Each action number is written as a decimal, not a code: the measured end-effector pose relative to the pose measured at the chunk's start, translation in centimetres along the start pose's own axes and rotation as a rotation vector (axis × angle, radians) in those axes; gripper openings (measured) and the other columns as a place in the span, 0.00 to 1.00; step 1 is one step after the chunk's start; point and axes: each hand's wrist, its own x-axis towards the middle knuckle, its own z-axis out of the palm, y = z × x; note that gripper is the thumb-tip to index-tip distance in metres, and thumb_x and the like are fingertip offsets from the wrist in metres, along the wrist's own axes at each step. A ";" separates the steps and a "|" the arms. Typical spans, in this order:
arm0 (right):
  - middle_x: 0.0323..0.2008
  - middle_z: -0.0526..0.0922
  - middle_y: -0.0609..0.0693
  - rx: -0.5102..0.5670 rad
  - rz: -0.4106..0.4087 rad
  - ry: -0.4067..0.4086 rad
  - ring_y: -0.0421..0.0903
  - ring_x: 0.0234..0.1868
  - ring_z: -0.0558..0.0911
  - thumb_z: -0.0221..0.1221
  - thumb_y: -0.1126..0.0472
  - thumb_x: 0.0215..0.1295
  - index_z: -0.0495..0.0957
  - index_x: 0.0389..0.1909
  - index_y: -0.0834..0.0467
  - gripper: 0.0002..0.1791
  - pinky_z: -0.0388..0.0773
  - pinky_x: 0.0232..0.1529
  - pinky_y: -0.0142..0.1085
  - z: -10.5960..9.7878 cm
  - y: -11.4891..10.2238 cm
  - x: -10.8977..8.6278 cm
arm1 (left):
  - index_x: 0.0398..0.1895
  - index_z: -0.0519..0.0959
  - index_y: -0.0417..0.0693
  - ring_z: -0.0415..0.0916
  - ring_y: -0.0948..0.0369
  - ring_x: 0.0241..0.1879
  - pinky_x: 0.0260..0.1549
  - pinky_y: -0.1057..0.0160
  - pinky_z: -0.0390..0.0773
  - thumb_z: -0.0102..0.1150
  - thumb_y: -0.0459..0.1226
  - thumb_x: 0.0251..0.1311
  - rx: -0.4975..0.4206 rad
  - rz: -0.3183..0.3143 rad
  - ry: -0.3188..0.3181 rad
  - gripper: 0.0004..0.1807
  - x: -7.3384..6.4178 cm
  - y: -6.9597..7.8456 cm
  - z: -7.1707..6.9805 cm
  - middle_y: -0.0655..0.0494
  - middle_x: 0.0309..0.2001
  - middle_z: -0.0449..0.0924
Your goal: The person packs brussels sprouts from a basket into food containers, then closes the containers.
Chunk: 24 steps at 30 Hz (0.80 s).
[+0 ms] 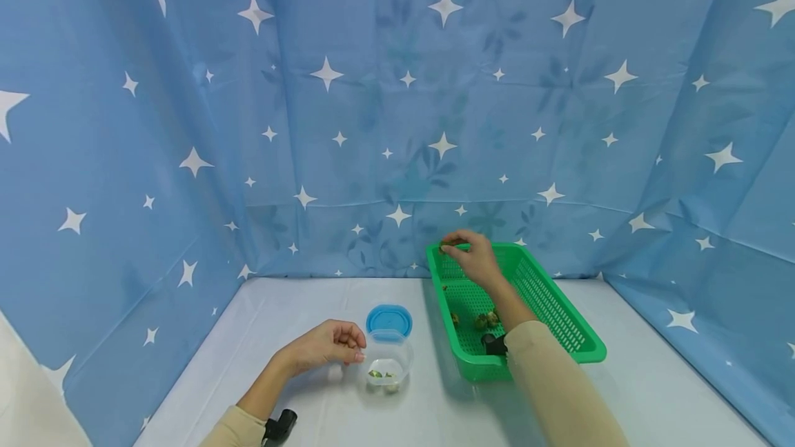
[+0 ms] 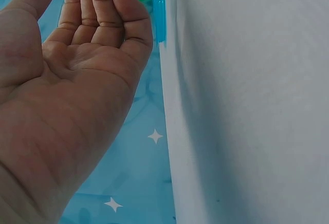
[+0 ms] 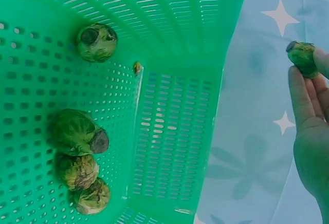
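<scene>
My right hand pinches a Brussels sprout between thumb and fingers, above the far left rim of a green basket. Several Brussels sprouts lie on the basket floor, most of them bunched in the right wrist view. Beside a small clear container, my left hand hovers with loosely bent fingers, its thumb tip right at the container's left rim. Small green sprout pieces show inside the container. In the left wrist view the palm is bare and the fingers are half curled.
A round blue lid is on the white table just behind the container. Blue curtains with white stars hang at the back and sides. One small leafy scrap sits near the basket's end wall.
</scene>
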 end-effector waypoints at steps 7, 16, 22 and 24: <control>0.49 0.85 0.60 0.064 -0.031 0.044 0.56 0.52 0.83 0.65 0.67 0.71 0.86 0.48 0.63 0.08 0.85 0.53 0.49 -0.3 -0.8 0.6 | 0.51 0.77 0.28 0.75 0.63 0.32 0.35 0.63 0.78 0.70 0.35 0.66 0.001 -0.004 0.008 0.19 0.0 0.0 0.0 0.57 0.34 0.81; 0.48 0.85 0.59 0.093 -0.136 0.080 0.55 0.52 0.84 0.66 0.67 0.69 0.86 0.47 0.61 0.08 0.86 0.51 0.37 -0.8 -2.8 1.2 | 0.51 0.76 0.27 0.75 0.63 0.32 0.35 0.62 0.78 0.68 0.34 0.67 0.005 -0.004 0.005 0.19 0.0 -0.1 0.0 0.57 0.34 0.81; 0.46 0.84 0.63 0.141 -0.227 0.090 0.61 0.50 0.84 0.67 0.72 0.66 0.85 0.47 0.65 0.09 0.85 0.49 0.29 -0.7 -4.9 1.0 | 0.52 0.76 0.27 0.75 0.63 0.32 0.35 0.62 0.78 0.68 0.34 0.67 0.008 0.002 0.004 0.19 0.0 0.0 0.1 0.58 0.33 0.81; 0.46 0.83 0.65 0.153 -0.249 0.089 0.65 0.50 0.84 0.65 0.75 0.66 0.84 0.47 0.69 0.10 0.84 0.49 0.29 -0.7 -6.1 0.8 | 0.52 0.76 0.27 0.75 0.63 0.32 0.35 0.62 0.78 0.69 0.34 0.67 0.007 0.002 0.007 0.19 0.0 0.0 0.1 0.57 0.34 0.81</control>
